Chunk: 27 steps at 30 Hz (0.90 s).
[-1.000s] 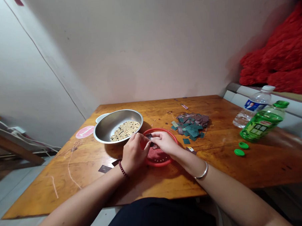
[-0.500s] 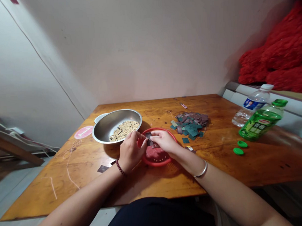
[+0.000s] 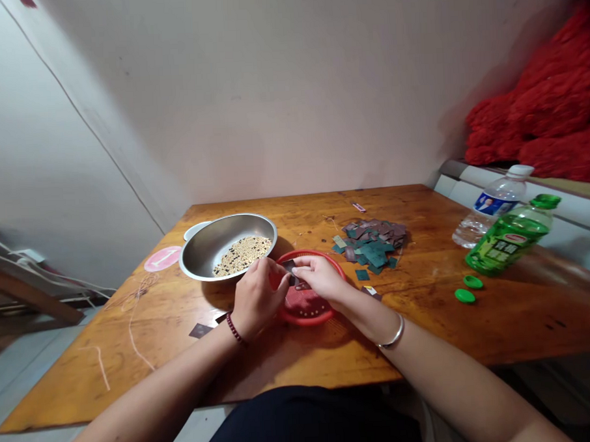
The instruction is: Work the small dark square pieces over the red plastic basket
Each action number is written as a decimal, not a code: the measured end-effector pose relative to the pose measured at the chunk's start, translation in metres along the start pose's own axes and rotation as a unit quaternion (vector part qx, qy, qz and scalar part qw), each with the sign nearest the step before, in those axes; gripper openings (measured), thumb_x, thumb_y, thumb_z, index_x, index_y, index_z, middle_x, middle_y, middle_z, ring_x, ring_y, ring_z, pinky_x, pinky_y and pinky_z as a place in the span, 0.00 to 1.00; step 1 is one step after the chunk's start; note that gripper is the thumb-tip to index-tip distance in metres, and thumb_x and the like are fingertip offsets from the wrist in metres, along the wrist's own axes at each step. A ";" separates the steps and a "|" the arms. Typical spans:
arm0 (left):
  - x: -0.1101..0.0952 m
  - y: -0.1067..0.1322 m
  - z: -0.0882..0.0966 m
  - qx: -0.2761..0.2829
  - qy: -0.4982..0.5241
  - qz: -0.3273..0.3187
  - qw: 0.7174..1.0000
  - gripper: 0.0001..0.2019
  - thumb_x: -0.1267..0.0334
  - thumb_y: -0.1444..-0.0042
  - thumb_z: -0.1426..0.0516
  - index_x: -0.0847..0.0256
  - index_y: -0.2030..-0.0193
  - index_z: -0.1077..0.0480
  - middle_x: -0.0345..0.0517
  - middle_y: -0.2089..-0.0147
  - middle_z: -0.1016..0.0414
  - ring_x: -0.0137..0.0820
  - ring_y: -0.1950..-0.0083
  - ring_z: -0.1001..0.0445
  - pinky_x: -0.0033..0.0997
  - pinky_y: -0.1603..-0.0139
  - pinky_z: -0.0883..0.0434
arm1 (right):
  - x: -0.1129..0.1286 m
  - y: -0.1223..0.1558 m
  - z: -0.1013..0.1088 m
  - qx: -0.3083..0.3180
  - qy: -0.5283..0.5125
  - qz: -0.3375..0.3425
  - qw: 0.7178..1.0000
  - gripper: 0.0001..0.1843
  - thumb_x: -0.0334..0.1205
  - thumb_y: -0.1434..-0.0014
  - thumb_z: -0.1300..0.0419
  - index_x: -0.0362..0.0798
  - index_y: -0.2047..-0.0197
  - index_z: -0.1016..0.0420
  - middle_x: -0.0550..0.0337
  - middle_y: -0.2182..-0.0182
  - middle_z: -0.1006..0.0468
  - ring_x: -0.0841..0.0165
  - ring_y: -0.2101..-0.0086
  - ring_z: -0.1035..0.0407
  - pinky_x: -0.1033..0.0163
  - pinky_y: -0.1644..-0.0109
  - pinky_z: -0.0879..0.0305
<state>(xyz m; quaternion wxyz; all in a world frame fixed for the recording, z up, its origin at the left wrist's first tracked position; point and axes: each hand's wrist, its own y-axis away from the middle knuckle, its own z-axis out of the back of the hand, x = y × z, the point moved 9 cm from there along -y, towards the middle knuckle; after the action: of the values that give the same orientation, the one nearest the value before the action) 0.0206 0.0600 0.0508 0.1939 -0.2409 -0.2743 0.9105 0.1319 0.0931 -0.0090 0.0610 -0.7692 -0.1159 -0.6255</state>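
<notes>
Over the red plastic basket (image 3: 315, 320), my two hands meet at a small dark brown square piece (image 3: 290, 265). My right hand (image 3: 321, 280) pinches its right side between thumb and fingers. On the other side my left hand (image 3: 259, 291) is closed, its thumb and fingertips at the piece's left edge; they partly cover it. Several small pale beads or seeds (image 3: 314, 312) lie on the basket's bottom. Just left of the basket, a tilted steel bowl (image 3: 196, 252) holds many pale and dark beads or seeds (image 3: 242, 254).
A pile of brown and green square pieces (image 3: 374, 240) lies right of the basket. A clear bottle (image 3: 492, 206) and a green drink bottle (image 3: 511, 237) stand farther right, near two green caps (image 3: 465, 295). Loose thread (image 3: 133, 326) and a pink round card (image 3: 163, 258) lie left.
Both hands stay over the basket at the dark piece, with only slight finger movement. The view has shifted very slightly.
</notes>
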 end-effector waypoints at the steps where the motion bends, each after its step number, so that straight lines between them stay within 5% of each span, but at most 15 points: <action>1: 0.002 0.000 0.001 -0.004 -0.001 0.008 1.000 0.09 0.60 0.47 0.43 0.58 0.66 0.41 0.39 0.66 0.28 0.29 0.67 0.30 0.28 0.69 0.35 | 0.000 0.000 0.000 0.001 0.000 0.001 1.000 0.07 0.32 0.48 0.43 0.44 0.66 0.25 0.59 0.70 0.23 0.74 0.71 0.31 0.68 0.66 0.35; 27: -0.001 -0.001 0.001 0.004 -0.018 -0.012 1.000 0.08 0.59 0.47 0.43 0.58 0.65 0.39 0.41 0.65 0.29 0.29 0.66 0.30 0.28 0.69 0.35 | -0.002 -0.001 0.000 0.003 0.003 0.006 1.000 0.08 0.38 0.51 0.38 0.43 0.68 0.23 0.59 0.72 0.23 0.73 0.72 0.31 0.67 0.67 0.34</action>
<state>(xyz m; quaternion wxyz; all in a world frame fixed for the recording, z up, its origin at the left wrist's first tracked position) 0.0209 0.0602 0.0520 0.2009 -0.2202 -0.2770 0.9135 0.1312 0.0942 -0.0112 0.0672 -0.7676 -0.1127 -0.6273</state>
